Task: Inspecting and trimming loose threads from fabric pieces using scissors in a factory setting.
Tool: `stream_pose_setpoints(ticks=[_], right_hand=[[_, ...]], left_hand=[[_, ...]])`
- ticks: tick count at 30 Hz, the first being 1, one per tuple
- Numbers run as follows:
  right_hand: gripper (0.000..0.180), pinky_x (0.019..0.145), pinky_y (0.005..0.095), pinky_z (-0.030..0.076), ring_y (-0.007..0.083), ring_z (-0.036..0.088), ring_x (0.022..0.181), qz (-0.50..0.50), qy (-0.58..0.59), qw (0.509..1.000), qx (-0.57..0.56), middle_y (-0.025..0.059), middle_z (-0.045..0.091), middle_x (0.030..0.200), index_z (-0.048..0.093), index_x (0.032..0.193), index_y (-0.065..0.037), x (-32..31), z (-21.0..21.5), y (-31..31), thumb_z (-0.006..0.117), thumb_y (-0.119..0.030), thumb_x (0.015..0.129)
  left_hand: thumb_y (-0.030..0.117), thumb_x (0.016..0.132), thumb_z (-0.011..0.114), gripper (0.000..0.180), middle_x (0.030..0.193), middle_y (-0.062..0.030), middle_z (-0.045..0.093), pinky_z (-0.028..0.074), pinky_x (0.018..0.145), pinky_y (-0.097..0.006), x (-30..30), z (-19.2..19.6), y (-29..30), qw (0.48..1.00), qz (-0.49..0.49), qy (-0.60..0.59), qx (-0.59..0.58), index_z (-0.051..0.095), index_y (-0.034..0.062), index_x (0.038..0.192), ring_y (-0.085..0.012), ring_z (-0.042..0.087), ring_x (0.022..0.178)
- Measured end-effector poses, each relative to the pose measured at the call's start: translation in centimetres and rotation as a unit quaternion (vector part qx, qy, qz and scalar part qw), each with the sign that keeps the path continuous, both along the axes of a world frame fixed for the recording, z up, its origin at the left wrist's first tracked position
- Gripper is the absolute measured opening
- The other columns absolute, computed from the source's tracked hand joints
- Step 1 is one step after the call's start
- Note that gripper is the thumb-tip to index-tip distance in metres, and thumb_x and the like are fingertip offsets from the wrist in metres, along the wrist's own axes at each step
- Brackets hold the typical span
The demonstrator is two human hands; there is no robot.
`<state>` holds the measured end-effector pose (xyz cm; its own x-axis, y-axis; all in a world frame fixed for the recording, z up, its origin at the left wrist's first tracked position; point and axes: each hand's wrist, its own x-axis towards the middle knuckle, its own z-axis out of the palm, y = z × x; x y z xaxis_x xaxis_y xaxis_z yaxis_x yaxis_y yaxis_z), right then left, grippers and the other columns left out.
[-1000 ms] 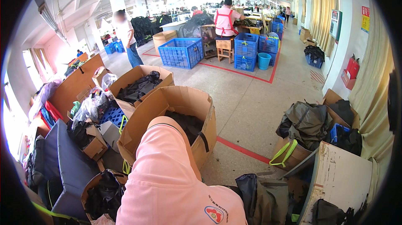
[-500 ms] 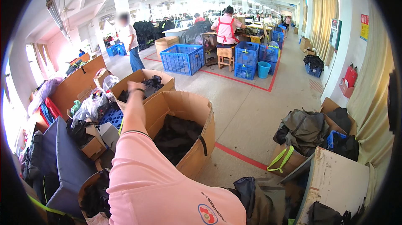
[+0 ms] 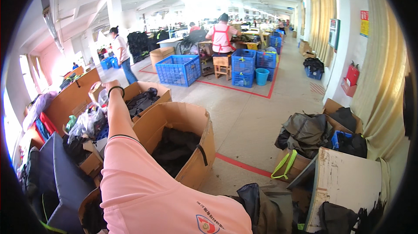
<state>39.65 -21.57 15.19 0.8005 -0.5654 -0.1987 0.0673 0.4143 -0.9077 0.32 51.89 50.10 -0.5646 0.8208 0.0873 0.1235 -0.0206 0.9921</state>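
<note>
My left arm, in a pink short sleeve, stretches forward and leftward over the cardboard boxes. At its end my left hand (image 3: 110, 84), a dark band round its wrist, is in front of the far-left boxes; its fingers are too small and turned away to read. To its right is a box of black fabric pieces (image 3: 143, 102), partly behind my forearm. Nearer stands a tall cardboard box (image 3: 198, 136) with black cloth (image 3: 176, 147) inside. Left of my forearm lie clear plastic bags (image 3: 89, 120). My right hand is out of view.
Blue crates (image 3: 178, 70) and a blue bucket (image 3: 262, 77) stand ahead beside a seated co-worker (image 3: 221, 38). Another person (image 3: 122, 55) stands at left. Dark garments (image 3: 305, 131) and a white board (image 3: 348, 186) are at right. A navy padded panel (image 3: 72, 181) leans at lower left.
My left hand has swung leftward, away from over the box of black pieces. My view has turned slightly to the right, shifting the scene left. The standing person at left has turned sideways.
</note>
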Motion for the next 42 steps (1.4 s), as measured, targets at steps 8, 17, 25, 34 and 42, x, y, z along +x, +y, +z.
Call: stream_pose_setpoints(ticks=[8, 17, 25, 34, 42], right_hand=[[0.044, 0.061, 0.0310, 0.051, 0.0183, 0.059, 0.073, -0.243, -0.234, 0.876, -0.346, 0.0113, 0.061, 0.092, 0.059, 0.108, 0.004, -14.6, -12.1, -3.4, 0.054, -0.038, 0.093], [0.040, 0.063, 0.0315, 0.052, 0.0196, 0.059, 0.075, -0.183, -0.187, 0.925, -0.276, 0.0126, 0.062, 0.093, 0.057, 0.112, 0.004, -19.3, -18.4, -6.2, 0.057, -0.030, 0.090], [0.039, 0.064, 0.0320, 0.052, 0.0208, 0.059, 0.077, -0.118, -0.149, 0.959, -0.208, 0.0138, 0.062, 0.094, 0.056, 0.116, 0.004, -19.8, -22.3, -8.2, 0.061, -0.022, 0.086], [0.042, 0.065, 0.0325, 0.053, 0.0221, 0.059, 0.078, -0.031, -0.111, 0.984, -0.135, 0.0151, 0.062, 0.094, 0.054, 0.120, 0.003, -20.2, -26.0, -11.0, 0.065, -0.014, 0.083], [0.048, 0.067, 0.0330, 0.053, 0.0233, 0.060, 0.080, 0.029, -0.073, 0.994, -0.071, 0.0162, 0.062, 0.095, 0.053, 0.123, 0.003, -21.4, -28.0, -12.9, 0.068, -0.007, 0.080]], left_hand=[[0.010, 0.082, 0.050, 0.075, 0.135, -0.0286, 0.042, 0.042, 0.099, -0.045, -3.4, 0.5, 0.3, 0.999, 0.045, 0.029, -0.005, 0.008, -0.0001, 0.143, -0.0409, 0.050, 0.119], [0.009, 0.083, 0.051, 0.078, 0.135, -0.0261, 0.043, 0.043, 0.098, -0.046, -1.3, 0.9, -2.1, 0.999, 0.033, -0.026, 0.014, 0.004, -0.0012, 0.144, -0.0390, 0.051, 0.119], [0.015, 0.083, 0.054, 0.073, 0.140, -0.0221, 0.038, 0.040, 0.100, -0.046, -1.2, 0.6, -3.4, 0.993, 0.075, -0.092, -0.010, 0.013, 0.0007, 0.141, -0.0375, 0.045, 0.124], [0.014, 0.085, 0.047, 0.057, 0.139, -0.0194, 0.040, 0.034, 0.106, -0.042, -3.7, -3.1, 5.8, 0.997, 0.041, -0.059, -0.033, 0.026, -0.0008, 0.136, -0.0349, 0.044, 0.125], [0.011, 0.081, 0.052, 0.063, 0.130, -0.0242, 0.045, 0.049, 0.091, -0.043, -1.1, -4.2, 6.6, 0.999, 0.019, 0.022, -0.028, 0.022, -0.0027, 0.135, -0.0364, 0.057, 0.107]])
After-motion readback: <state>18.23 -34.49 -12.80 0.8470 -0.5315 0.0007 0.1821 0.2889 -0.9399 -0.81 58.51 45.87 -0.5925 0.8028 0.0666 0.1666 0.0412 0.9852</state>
